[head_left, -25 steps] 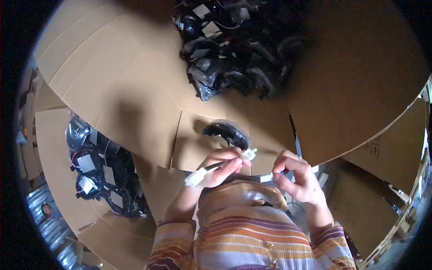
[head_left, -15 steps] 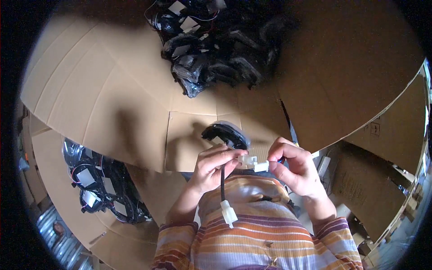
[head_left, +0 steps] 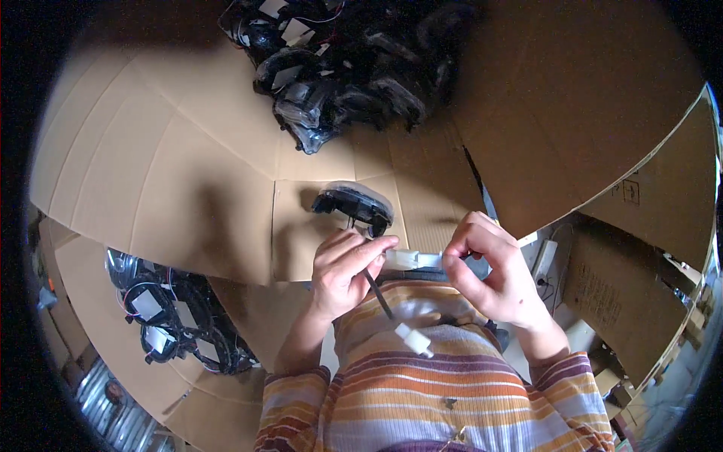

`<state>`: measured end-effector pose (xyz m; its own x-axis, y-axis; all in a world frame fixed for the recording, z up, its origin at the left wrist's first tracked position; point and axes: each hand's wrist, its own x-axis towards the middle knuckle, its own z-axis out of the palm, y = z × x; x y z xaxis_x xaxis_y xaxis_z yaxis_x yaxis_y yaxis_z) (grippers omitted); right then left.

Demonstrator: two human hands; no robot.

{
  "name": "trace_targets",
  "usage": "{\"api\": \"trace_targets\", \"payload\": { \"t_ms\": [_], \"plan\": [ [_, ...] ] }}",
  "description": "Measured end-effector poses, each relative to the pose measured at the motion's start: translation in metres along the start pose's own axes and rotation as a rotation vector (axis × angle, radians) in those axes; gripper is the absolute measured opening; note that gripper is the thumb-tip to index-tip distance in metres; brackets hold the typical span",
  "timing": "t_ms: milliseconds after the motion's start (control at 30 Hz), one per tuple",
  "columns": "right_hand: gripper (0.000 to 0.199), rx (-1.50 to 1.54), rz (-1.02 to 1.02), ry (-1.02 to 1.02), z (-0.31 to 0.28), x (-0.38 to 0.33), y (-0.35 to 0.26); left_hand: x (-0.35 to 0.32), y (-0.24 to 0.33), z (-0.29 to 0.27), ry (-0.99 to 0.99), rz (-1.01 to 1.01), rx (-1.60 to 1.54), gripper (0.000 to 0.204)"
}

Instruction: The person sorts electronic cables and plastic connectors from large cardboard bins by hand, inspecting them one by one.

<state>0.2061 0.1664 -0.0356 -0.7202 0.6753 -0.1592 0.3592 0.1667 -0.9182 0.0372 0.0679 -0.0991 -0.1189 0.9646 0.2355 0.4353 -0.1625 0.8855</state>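
Observation:
My left hand point(head_left: 343, 273) pinches a white plastic connector point(head_left: 402, 260) between thumb and fingers. Facing it, a second white connector point(head_left: 431, 261) is held in the fingertips of my right hand point(head_left: 489, 267). The two connectors lie end to end and meet; how deeply they are seated is too small to tell. From under my left hand a black cable point(head_left: 380, 296) hangs toward me, with another white connector point(head_left: 414, 340) at its loose end. Just beyond my left hand is a black lamp unit with a clear cover point(head_left: 354, 205), its leads running toward that hand.
A heap of black lamp units point(head_left: 354, 75) lies on the cardboard point(head_left: 211, 143) at the far side. More lamp units with white labels point(head_left: 181, 313) sit in a carton at the left. A cardboard box point(head_left: 621, 301) and a white power strip point(head_left: 544, 258) are on the right.
The two white connectors, offset from each other before, now line up end to end. The dangling connector has swung to the right. The lamp unit appears shifted left and farther off.

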Motion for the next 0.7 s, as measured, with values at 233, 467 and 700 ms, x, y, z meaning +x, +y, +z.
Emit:
{"api": "trace_targets", "payload": {
  "t_ms": [233,467,700],
  "plan": [
    [0.009,-0.059,0.03,-0.033,0.002,0.0,0.004,0.001,-0.001,0.001,0.02,0.121,0.37,0.032],
    [0.008,-0.077,0.036,0.046,0.011,0.001,0.02,0.001,-0.002,0.002,0.027,0.076,0.201,0.029],
    [0.005,-0.049,0.033,0.112,0.016,0.003,0.018,0.007,-0.002,0.005,-0.096,0.07,0.201,0.025]
  ]
}}
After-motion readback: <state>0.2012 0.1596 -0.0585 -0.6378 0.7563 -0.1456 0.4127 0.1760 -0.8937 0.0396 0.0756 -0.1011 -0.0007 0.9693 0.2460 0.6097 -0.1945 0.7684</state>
